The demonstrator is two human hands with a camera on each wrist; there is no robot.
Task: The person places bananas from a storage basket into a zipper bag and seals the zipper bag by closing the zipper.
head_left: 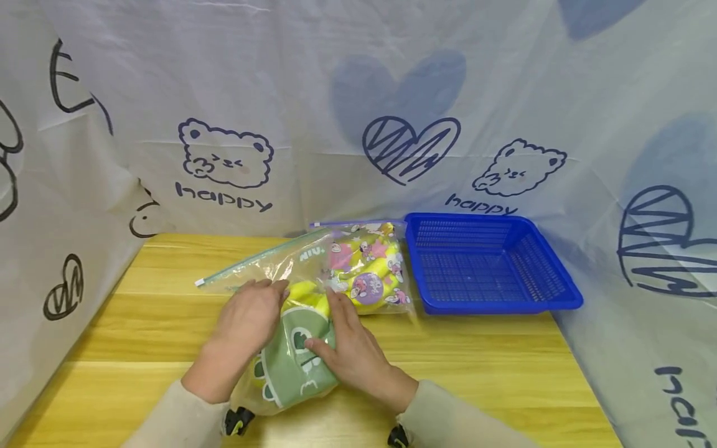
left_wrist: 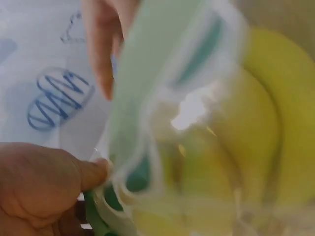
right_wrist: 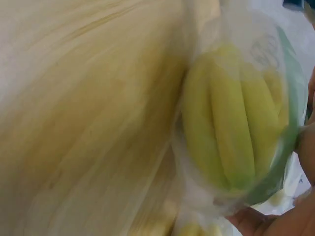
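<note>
A clear zip bag with a green cartoon print (head_left: 302,367) is held between both hands in the head view. Yellow bananas (right_wrist: 231,118) show through its clear side in the right wrist view. My left hand (head_left: 249,320) grips the bag's upper left; in the left wrist view its thumb (left_wrist: 91,174) pinches the bag's edge. On the right side, my right hand (head_left: 355,348) holds the bag with the thumb across the printed face. Just beyond it lies a second zip bag (head_left: 366,289), with pink and purple prints and yellow contents.
A blue plastic basket (head_left: 420,298) stands at the back right, beside the second bag. Everything sits on a wooden table (head_left: 476,379). Printed white cloth (head_left: 313,93) hangs along the back and both sides.
</note>
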